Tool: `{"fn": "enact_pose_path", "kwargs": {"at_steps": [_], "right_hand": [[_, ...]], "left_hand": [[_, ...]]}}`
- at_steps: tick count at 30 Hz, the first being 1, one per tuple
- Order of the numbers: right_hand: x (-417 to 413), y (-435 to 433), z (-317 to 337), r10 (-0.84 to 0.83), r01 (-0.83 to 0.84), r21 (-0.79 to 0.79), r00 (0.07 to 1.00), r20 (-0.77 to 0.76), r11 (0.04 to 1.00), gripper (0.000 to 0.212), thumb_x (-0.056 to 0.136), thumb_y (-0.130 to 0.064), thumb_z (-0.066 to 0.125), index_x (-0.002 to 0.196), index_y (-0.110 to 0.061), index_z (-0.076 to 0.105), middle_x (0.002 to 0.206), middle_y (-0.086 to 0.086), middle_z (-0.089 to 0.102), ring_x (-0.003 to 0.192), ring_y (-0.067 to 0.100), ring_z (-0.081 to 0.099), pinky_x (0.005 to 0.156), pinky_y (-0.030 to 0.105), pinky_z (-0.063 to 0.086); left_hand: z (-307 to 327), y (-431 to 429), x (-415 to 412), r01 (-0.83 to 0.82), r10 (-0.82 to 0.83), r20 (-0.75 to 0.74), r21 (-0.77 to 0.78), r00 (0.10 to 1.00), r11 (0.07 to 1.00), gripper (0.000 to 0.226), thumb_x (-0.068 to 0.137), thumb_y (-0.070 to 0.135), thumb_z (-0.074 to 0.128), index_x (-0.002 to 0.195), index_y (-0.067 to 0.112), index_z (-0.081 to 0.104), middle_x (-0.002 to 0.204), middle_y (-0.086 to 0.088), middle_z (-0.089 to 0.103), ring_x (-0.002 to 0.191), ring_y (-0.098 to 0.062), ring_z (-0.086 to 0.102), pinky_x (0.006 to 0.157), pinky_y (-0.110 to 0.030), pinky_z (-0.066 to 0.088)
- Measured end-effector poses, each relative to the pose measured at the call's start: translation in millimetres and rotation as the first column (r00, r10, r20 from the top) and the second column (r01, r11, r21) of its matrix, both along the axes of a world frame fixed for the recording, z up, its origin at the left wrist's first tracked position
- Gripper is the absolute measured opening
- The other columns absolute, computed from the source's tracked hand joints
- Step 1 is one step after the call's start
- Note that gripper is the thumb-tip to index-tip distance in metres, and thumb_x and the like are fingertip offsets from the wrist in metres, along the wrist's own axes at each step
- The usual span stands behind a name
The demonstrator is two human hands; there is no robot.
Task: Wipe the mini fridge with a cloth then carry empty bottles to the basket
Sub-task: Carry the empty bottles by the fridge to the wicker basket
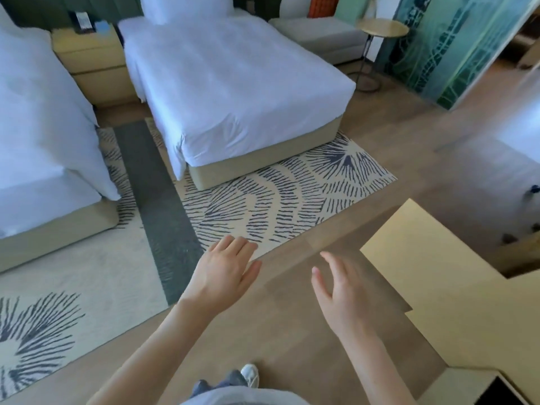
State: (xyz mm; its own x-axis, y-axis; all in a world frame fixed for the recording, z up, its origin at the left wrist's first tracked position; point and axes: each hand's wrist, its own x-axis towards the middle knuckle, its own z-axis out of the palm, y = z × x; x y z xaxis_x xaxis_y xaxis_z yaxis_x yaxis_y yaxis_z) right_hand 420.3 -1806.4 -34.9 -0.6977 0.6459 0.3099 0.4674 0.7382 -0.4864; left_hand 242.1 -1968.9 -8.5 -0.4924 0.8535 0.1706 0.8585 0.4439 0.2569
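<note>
Left hand (225, 268), right hand (339, 290) outstretched, empty.

Two beds side by side, heads at the far wall. Left bed (38, 127) runs down the left edge; right bed (233, 83) sits mid-room, pillow (184, 7) on its head end. Nightstand (90, 62) between them at the far end. Rug (277, 200) under both bed feet, reaching forward onto the floor (263, 331). Couch (315, 33) behind the right bed's far corner; round side table (382, 27) just right of it; glass partition (455, 48) further right. Cabinet top (438, 273) near right. Person stands at near edge, shoe (250, 374) on floor. Left hand (225, 273) over the rug's near edge; right hand (342, 293) beside it, just left of the cabinet.
</note>
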Motion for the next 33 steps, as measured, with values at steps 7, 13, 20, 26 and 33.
{"fn": "enact_pose_path", "kwargs": {"at_steps": [7,13,20,26,33], "right_hand": [[-71.5,53.9,6.9,-0.02,0.024,-0.062,0.998,0.06,0.998,0.032,0.093,-0.022,0.069,0.121,-0.007,0.066,0.104,0.005,0.067,0.097,0.025,0.063,0.079,0.032,0.053],[-139.5,147.4,-11.1,-0.027,0.031,-0.04,0.994,0.102,0.999,0.032,0.092,-0.024,0.068,0.119,-0.008,0.066,0.103,0.003,0.067,0.094,0.023,0.062,0.08,0.034,0.054],[-235.4,293.1,-15.4,0.048,-0.043,-0.093,0.997,0.056,0.995,0.038,0.1,-0.04,0.05,0.124,-0.014,0.063,0.112,-0.001,0.066,0.103,0.014,0.059,0.085,0.016,0.04],[-296.0,411.1,1.4,0.021,-0.02,-0.065,0.999,0.024,0.998,0.04,0.101,-0.039,0.048,0.123,-0.009,0.063,0.114,0.002,0.065,0.107,0.018,0.059,0.089,0.021,0.044],[-339.2,523.0,-21.8,-0.215,0.215,-0.127,0.977,0.016,0.968,0.027,0.093,-0.023,0.068,0.118,-0.012,0.065,0.108,0.0,0.066,0.098,0.016,0.062,0.081,0.032,0.056]], "left_hand": [[-9.3,62.4,-81.3,0.004,-0.007,0.057,0.047,0.998,0.999,0.041,0.095,0.039,0.04,0.108,0.011,0.068,0.1,0.0,0.066,0.093,-0.028,0.062,0.075,-0.04,0.054],[-29.1,156.0,-138.4,0.037,-0.038,0.085,0.016,0.996,0.999,0.04,0.095,0.038,0.039,0.104,0.012,0.069,0.099,0.001,0.066,0.091,-0.026,0.062,0.073,-0.039,0.054],[-0.3,289.3,-232.1,0.031,-0.027,0.083,-0.047,0.996,0.998,0.042,0.096,0.039,0.039,0.107,0.011,0.069,0.101,-0.001,0.067,0.095,-0.027,0.061,0.08,-0.04,0.053],[20.3,417.6,-297.7,0.12,-0.12,0.037,-0.009,0.992,0.993,0.039,0.096,0.038,0.042,0.11,0.013,0.068,0.1,0.001,0.069,0.093,-0.025,0.064,0.075,-0.037,0.053],[-14.0,570.2,-365.4,0.308,-0.305,0.08,-0.028,0.949,0.951,0.038,0.094,0.037,0.042,0.108,0.013,0.068,0.096,0.002,0.069,0.089,-0.023,0.065,0.07,-0.035,0.053]]}}
